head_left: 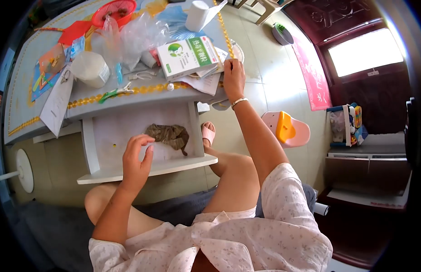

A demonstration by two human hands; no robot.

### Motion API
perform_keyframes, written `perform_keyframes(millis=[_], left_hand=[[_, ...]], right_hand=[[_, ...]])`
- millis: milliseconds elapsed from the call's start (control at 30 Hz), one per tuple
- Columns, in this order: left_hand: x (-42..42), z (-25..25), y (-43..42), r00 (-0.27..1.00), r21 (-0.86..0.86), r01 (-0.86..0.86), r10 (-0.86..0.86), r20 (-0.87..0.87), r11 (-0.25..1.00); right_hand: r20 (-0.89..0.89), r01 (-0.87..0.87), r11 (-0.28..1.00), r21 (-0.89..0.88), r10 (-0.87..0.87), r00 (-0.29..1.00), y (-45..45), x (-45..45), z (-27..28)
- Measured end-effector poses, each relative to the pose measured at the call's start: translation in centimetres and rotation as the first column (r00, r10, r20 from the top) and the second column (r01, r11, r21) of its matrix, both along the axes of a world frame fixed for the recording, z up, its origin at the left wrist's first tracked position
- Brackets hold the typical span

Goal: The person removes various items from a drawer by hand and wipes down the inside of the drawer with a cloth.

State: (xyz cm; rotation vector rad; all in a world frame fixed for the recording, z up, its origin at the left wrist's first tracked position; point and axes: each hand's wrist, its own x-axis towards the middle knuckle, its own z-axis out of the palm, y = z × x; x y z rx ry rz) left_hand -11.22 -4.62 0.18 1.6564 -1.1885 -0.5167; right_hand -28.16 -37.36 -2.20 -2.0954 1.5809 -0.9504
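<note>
Head view: left hand (137,157) over pulled-out white drawer (108,136), grip loosely spread; crumpled brown-grey bundle (170,135) lies inside by its fingertips, contact unclear. Right hand (234,78) at grey gold-trimmed worktop (25,109) edge, beside white-and-green cardboard box (188,56); can't tell if grip's pinching anything.

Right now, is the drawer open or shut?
Open. The white drawer sticks out from under the tabletop, so its inside shows, with a crumpled brown bundle lying in it.
</note>
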Motion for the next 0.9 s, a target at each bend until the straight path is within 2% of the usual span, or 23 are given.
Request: perform_keyframes(millis=[67, 133, 200, 267, 333, 400, 467, 533, 600, 733, 833, 900], left_hand=[[0.3, 0.0, -0.5, 1.0, -0.006, 0.003, -0.003, -0.025, 1.0], [0.8, 0.5, -1.1, 0.999, -0.031, 0.013, -0.014, -0.035, 0.999], [1.0, 0.9, -1.3, 0.996, -0.023, -0.025, 0.023, -0.089, 0.999], [1.5, 0.6, -1.3, 0.988, -0.023, -0.045, 0.041, -0.146, 0.999], [2.2, 0.1, -1.2, 0.978, -0.022, -0.071, 0.065, -0.2, 0.997], [2.7, -0.7, -1.0, 0.964, -0.007, -0.128, 0.123, -0.234, 0.992], [3.2, -0.7, -0.8, 0.943, 0.019, -0.16, 0.159, -0.293, 0.987], [3.8, -1.0, -0.7, 0.915, 0.015, -0.159, 0.153, -0.373, 0.987], [4.2, -1.1, -0.4, 0.907, 0.014, -0.165, 0.158, -0.39, 0.986], [4.8, -2.2, -0.3, 0.871, -0.033, -0.217, 0.179, -0.458, 0.976], [4.9, -2.0, -0.5, 0.85, -0.061, -0.217, 0.158, -0.502, 0.974], [5.1, -2.2, -0.2, 0.841, -0.066, -0.235, 0.168, -0.515, 0.97]], right_hand=[[0.03, -0.08, 0.982, -0.173, 0.086, 0.996, 0.4, 1.2, -0.7], [0.036, -0.078, 0.99, -0.12, 0.082, 0.996, 0.7, 1.5, -0.3], [0.455, -0.113, 0.985, 0.127, 0.044, 0.89, 0.6, 1.1, 0.5], [0.445, -0.109, 0.981, 0.159, 0.027, 0.895, -0.2, 0.2, 0.3], [0.743, -0.132, 0.96, 0.247, -0.1, 0.662, 0.2, 0.3, 1.1], [0.745, -0.179, 0.95, 0.256, -0.075, 0.663, -0.7, -1.1, 0.5], [0.481, -0.235, 0.934, 0.269, 0.081, 0.873, -1.1, -2.5, -0.1], [0.379, -0.228, 0.923, 0.31, 0.101, 0.92, -0.3, -2.4, 1.2], [0.353, -0.235, 0.926, 0.294, 0.123, 0.928, -0.3, -2.5, 1.2], [0.426, -0.266, 0.913, 0.308, 0.118, 0.897, -0.5, -3.1, 1.7], [0.618, -0.301, 0.923, 0.239, 0.094, 0.781, 1.2, -3.4, 4.0], [0.617, -0.294, 0.948, 0.122, 0.159, 0.771, 2.8, -3.9, 5.2]])
